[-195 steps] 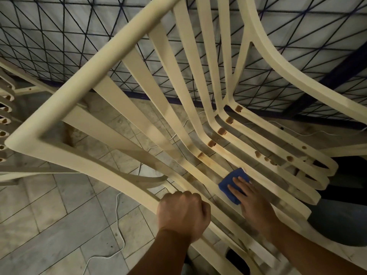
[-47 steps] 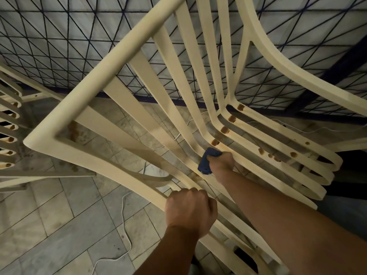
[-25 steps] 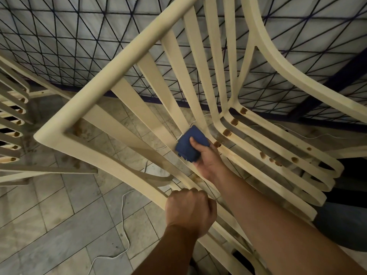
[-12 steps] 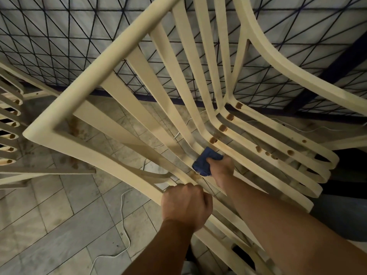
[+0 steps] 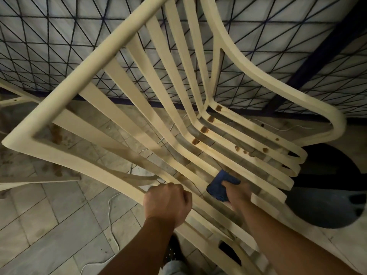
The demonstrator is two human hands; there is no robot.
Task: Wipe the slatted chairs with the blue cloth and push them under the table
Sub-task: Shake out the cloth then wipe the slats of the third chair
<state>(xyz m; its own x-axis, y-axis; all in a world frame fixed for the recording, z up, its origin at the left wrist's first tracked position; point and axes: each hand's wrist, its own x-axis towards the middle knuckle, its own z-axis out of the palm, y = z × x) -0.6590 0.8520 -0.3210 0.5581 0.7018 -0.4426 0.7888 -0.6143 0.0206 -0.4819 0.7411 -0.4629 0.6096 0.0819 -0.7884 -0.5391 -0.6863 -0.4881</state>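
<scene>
The person's left hand (image 5: 167, 202) is closed in a fist around the side rail of the cream plastic slatted chair (image 5: 127, 46), apparently to steady the tilted frame so that it does not swing away under the pressure of wiping. The right hand (image 5: 237, 192) is clamped on the crumpled blue cloth (image 5: 220, 184), pressing it onto a seat slat; the cloth bulges out just ahead of the fingers and to their left, touching the slat near the bend where seat meets back. Beyond that grip, further up the slats, brown rust-coloured spots (image 5: 204, 129) remain, so the wiping looks unfinished. A thin white cable (image 5: 111, 213) trails on the tiled floor (image 5: 49, 221) below the steadying fist.
</scene>
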